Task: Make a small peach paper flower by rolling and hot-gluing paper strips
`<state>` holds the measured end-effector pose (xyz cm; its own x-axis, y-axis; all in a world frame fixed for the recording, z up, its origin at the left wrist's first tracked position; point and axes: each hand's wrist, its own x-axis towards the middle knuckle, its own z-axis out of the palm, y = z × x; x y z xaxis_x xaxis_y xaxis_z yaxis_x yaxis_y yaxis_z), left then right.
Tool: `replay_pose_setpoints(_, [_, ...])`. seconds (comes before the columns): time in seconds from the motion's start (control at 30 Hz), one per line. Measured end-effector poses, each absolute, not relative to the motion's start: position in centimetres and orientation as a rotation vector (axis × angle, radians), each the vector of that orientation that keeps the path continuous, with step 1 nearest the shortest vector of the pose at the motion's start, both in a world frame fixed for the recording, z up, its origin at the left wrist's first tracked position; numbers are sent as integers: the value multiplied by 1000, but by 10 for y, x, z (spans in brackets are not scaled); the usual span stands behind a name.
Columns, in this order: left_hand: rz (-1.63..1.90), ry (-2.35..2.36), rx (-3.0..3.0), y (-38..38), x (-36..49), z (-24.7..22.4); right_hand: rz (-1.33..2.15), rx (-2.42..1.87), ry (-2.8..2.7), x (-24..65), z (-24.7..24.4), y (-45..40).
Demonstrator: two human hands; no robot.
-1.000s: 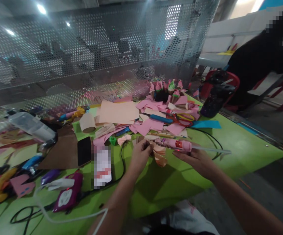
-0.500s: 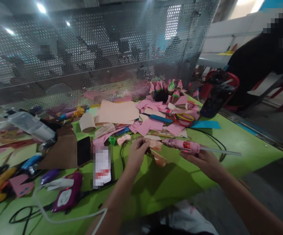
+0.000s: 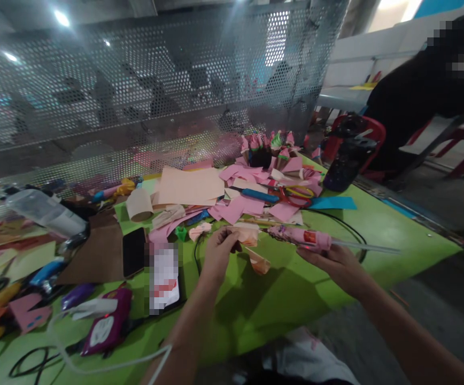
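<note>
A strip of peach paper (image 3: 248, 235) is pinched between the fingers of my left hand (image 3: 224, 245), with a curled end (image 3: 259, 263) hanging below it above the green table. My right hand (image 3: 330, 262) is wrapped round a pink glue gun (image 3: 306, 237), whose nozzle points left at the paper; a small gap shows between the two. A clear glue stick (image 3: 380, 249) juts from the gun's back end. Behind my hands lie pink paper scraps (image 3: 242, 206) and a blue-handled tool (image 3: 260, 195).
Scissors (image 3: 296, 197) and a dark bottle (image 3: 346, 160) stand or lie at the back right. Phones (image 3: 134, 251), a purple power bank (image 3: 107, 321) with cables, and a clear bottle (image 3: 49, 211) are on the left. A person in black (image 3: 412, 96) is beyond the table.
The glue gun's nozzle has drawn slightly away from the paper strip, opening a gap. The strip has shifted a little in my left hand. The whole view has moved slightly.
</note>
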<state>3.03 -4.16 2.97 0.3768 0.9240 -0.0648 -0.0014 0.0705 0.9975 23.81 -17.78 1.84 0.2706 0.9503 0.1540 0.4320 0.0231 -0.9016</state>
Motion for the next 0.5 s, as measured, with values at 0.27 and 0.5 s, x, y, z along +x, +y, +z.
replay_pose_setpoints(0.27, [888, 919, 1322, -41, 31, 31, 690, -1621, -1312, 236, 17, -178])
replay_pose_setpoints(0.5, [906, 927, 1304, -40, 30, 30, 693, -1606, -1240, 246, 18, -177])
